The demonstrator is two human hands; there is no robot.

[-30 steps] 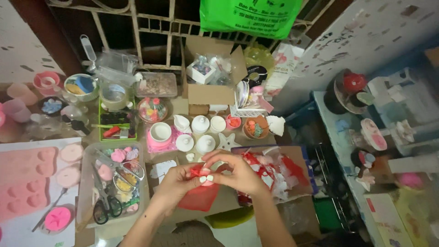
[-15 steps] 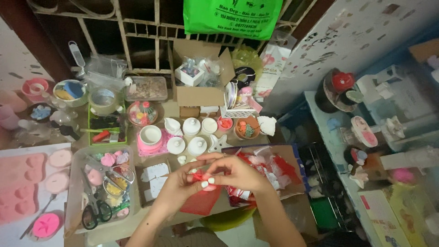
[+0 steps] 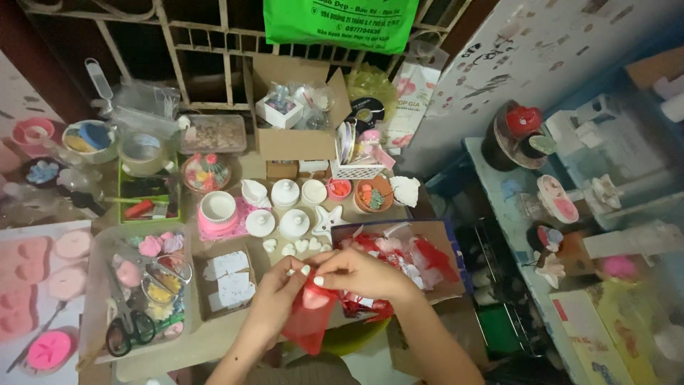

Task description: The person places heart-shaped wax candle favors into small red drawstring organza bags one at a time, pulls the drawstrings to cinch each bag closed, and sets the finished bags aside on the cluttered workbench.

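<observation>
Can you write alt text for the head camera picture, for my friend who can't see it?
Two bare hands, left hand and right hand, hold a small red mesh pouch over a crowded craft table. Nearby sit white plaster shapes, pink moulds and scissors in a clear tray.

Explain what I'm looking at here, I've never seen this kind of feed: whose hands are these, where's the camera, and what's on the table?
There is no machine. One camera sits on a person's head and looks down at their own bare hands. The left hand and right hand meet at the top of a small red mesh pouch, both pinching it. On the table behind lie white moulded pieces, a pink cup, a clear tray with black scissors and a cardboard box of more red pouches. A green bag hangs above.
</observation>
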